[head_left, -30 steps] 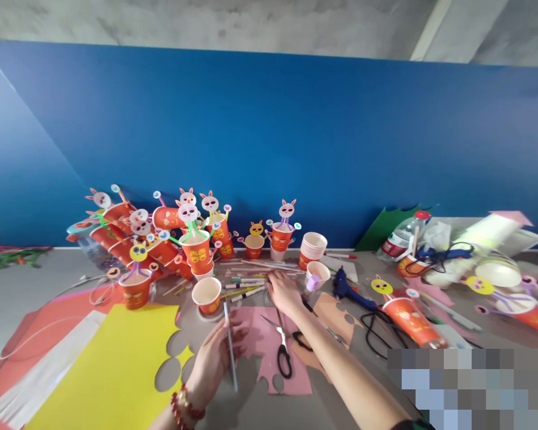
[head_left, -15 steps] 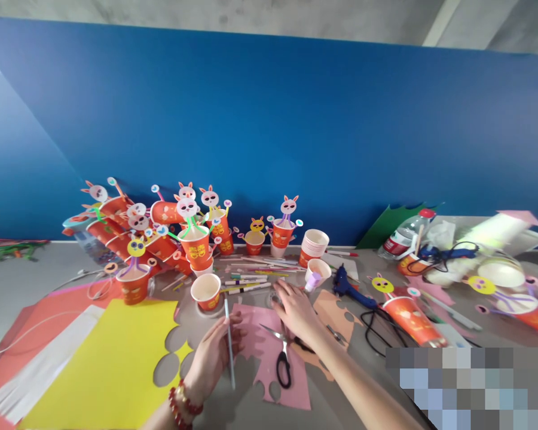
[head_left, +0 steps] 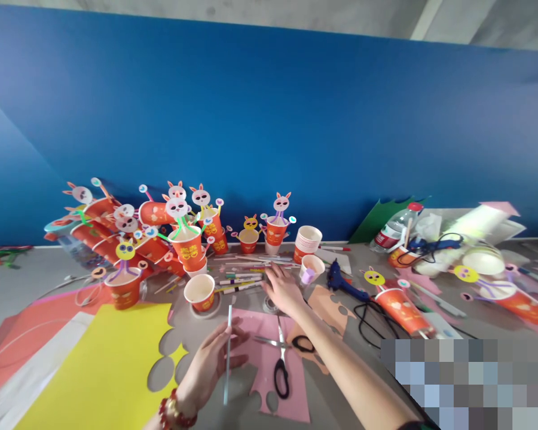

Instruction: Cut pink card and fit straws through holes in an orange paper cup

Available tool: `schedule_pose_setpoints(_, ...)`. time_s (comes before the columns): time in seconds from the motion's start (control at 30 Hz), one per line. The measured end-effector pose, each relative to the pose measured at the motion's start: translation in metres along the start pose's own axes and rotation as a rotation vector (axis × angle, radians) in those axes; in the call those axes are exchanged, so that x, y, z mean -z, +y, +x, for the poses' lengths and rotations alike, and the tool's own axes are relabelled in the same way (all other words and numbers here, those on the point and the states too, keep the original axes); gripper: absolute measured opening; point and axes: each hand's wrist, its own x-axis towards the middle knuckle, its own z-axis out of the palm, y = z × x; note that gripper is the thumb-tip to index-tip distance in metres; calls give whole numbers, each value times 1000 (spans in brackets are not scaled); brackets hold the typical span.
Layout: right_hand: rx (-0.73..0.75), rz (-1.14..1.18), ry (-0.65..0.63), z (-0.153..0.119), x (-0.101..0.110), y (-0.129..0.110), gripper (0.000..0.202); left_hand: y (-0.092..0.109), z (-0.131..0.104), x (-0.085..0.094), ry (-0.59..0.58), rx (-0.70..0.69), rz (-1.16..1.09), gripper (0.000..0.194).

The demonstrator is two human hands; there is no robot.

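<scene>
Between the thumb and fingers of my left hand (head_left: 208, 361) is a thin pale blue straw (head_left: 227, 364), held nearly upright. My right hand (head_left: 286, 292) stretches forward, palm down and fingers extended, over the table beside several marker pens (head_left: 242, 280) and a bunch of thin straws (head_left: 251, 261); nothing shows in it. Beneath its wrist lies a roll of clear tape (head_left: 270, 306), partly covered. Black-handled scissors (head_left: 281, 379) lie spread on pink paper (head_left: 298, 397) with round cut-outs. An orange paper cup (head_left: 202, 301) stands beyond my left hand.
Yellow paper (head_left: 98, 364) with holes covers the left side. Orange cups with animal faces (head_left: 190, 254) crowd the back left. A stack of cups (head_left: 308, 242), a blue glue gun (head_left: 341, 280) with black cord, and a bottle (head_left: 394, 230) stand right. A blue panel (head_left: 251, 119) rises behind.
My right hand has reached further forward towards the pens and straws, uncovering more of the scissors and the tape roll. My left hand still holds the straw. The view has shifted slightly.
</scene>
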Motion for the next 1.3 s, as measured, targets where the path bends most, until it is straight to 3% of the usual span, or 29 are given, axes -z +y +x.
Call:
schedule_pose_setpoints(0.1, -33, -30, 3, 11, -9, -6, 48, 0, 0, -1, -10, -2, 1, 28)
schedule_pose_setpoints(0.27, -12, -42, -15, 7, -13, -18, 53, -2, 0, 1, 5, -3, 19, 32)
schedule_pose_setpoints(0.43, -72, -54, -21, 19, -13, -10, 57, -3, 1, 2, 20, -5, 22, 38)
schedule_pose_setpoints(0.63, -39, -19, -23, 29, -14, -8, 54, -2, 1, 0, 16, -4, 20, 29)
schedule_pose_setpoints(0.77, 4, 25, 40, 15, -1, -16, 38, -1, 1, -1, -2, 3, 39, 29)
schedule_pose_setpoints(0.9, 136, 100, 76, -21, 38, -19, 27, -1, 2, -1, 36, 20, 36, 34)
schedule_pose_setpoints(0.93, 154, 118, 120, -29, 51, -16, 28, -1, 1, -1, 49, 15, 45, 33)
schedule_pose_setpoints(1.03, 136, 168, 437, -39, 90, 8, 25, 0, 0, -3, 61, 17, 83, 30)
schedule_pose_setpoints(1.1, 58, 147, 516, -31, 108, 36, 24, 2, -1, -5, 57, 23, 97, 29)
schedule_pose_setpoints(1.2, -54, 12, 466, -4, 117, 81, 31, 4, -2, -6, 57, 40, 122, 31)
schedule_pose_setpoints(1.3, -92, -192, 334, 27, 113, 110, 48, 5, -2, -7, 51, 49, 156, 35)
